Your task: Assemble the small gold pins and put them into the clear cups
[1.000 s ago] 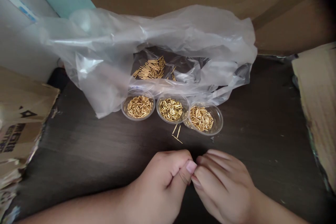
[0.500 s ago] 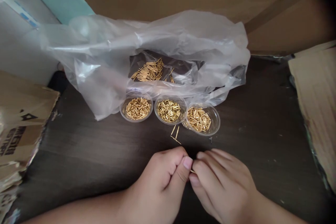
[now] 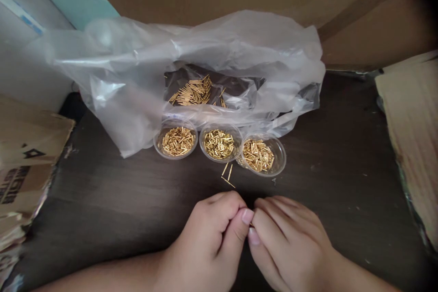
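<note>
My left hand and my right hand meet at the front middle of the table, thumbs and fingers pinched together. A sliver of a thin gold pin shows between the fingertips; the rest of it is hidden. Just beyond the hands lie a few loose gold pins. Behind these stand three clear plastic cups in a row: the left cup, the middle cup and the right cup. Each holds many short gold metal pieces.
Behind the cups an open, crumpled plastic bag holds a heap of longer gold pins. Cardboard walls stand at the back, at the left and at the right of the dark table.
Both hands stay pinched together at nearly the same spot. The left thumb has shifted slightly right toward the right fingers, and less of the pin shows. The view has moved a little.
</note>
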A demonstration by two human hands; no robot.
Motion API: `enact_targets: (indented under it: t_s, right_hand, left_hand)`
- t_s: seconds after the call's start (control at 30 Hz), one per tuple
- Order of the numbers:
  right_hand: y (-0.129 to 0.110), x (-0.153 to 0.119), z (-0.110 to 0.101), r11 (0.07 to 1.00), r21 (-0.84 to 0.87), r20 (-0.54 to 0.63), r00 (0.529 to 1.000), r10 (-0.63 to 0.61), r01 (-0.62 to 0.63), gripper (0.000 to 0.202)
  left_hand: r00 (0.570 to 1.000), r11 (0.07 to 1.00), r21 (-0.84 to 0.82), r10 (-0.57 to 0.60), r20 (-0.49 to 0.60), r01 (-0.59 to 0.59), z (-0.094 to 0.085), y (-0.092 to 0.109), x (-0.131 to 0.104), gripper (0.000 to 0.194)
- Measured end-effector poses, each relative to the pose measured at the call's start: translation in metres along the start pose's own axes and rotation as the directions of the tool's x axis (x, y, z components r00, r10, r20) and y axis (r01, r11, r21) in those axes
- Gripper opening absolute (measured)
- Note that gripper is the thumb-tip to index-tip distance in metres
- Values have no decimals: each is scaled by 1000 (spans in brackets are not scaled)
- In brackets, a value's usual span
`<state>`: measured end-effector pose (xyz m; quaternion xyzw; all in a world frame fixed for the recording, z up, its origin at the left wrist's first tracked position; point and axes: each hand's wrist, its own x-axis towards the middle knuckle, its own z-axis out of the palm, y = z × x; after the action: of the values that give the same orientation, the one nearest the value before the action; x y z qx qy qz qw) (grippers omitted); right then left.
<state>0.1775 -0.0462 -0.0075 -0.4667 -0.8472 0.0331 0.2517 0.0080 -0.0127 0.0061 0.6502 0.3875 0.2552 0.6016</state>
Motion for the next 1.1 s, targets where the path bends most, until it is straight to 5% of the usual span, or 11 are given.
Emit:
enact_targets:
  t_s: [0.53,0.7,0.83,0.93,1.1]
  right_hand:
    - [11,-2,-2,997,62,-32,998,-53,55,31]
    - [14,-3,0,983,176,-102,994,-26,43,24]
    - [16,-2,3,992,122,-88,996,-17,27,32]
    - [15,-1,5,994,66,-83,993,-79,85,35]
    - [16,0,3,990,29,-68,989,-133,135,36]
  left_hand:
    - [959,961,-145,-206,196,236,-9,-4,-2,33]
    - [980,983,-112,-130,151,148,-14,-5,-2,31]
    - [999,990,132,52,-3,-51,-19,-3,-2,17]
    - [984,947,271,179,-2,-171,-20,-1,-3,13]
    - [989,947,284,147,35,-150,-20,-1,-3,16]
